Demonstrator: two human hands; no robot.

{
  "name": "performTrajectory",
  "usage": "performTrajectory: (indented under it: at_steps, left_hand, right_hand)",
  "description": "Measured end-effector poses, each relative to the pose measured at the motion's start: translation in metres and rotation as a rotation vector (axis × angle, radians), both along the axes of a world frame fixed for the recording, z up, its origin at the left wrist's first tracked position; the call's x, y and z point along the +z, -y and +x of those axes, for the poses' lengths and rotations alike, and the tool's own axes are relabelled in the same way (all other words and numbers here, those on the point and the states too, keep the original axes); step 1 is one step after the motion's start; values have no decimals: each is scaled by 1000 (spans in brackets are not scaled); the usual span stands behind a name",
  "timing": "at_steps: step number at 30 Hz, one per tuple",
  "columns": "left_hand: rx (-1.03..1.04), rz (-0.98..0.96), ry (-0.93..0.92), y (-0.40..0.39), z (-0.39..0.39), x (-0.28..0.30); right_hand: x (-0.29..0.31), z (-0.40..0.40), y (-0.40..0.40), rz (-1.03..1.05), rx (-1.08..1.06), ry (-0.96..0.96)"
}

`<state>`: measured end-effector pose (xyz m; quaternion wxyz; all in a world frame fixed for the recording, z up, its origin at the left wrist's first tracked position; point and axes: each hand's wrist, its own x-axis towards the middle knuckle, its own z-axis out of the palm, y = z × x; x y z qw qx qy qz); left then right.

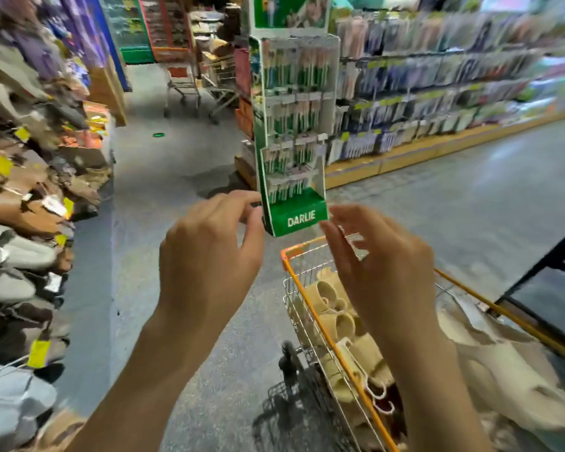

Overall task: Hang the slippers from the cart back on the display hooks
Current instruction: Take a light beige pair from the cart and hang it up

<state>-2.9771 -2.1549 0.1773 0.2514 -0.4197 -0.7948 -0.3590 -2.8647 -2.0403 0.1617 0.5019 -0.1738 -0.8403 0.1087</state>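
A wire shopping cart [310, 318] with an orange rim stands at the lower right and holds several beige slippers [335, 324] on white plastic hangers [377, 394]. My left hand [209, 256] is raised over the aisle floor to the left of the cart, fingers curled apart and holding nothing. Above the cart's front end my right hand [375, 265] hovers with its fingers spread, also holding nothing. Along the left wall hangs a slipper display [17, 223] crowded with brown, grey and dark pairs with yellow tags; its hooks are hidden by blur.
A green toothbrush stand [292, 141] stands just beyond the cart. Shelves of packaged goods [437, 93] run along the right. Two other carts [190, 83] sit at the far end of the aisle. A dark-framed panel [548, 288] is at the right edge.
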Motion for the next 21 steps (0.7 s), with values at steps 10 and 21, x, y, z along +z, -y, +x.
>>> performTrajectory:
  at_steps: [10,21]
  left_hand:
    - [-596,-25,78,-142,-23,-21]
    - [-1171,-128,91,-259,62,-79]
  right_hand:
    - [-13,40,-54,-33,-623,75]
    - [-85,130,-73,-174,-1351,32]
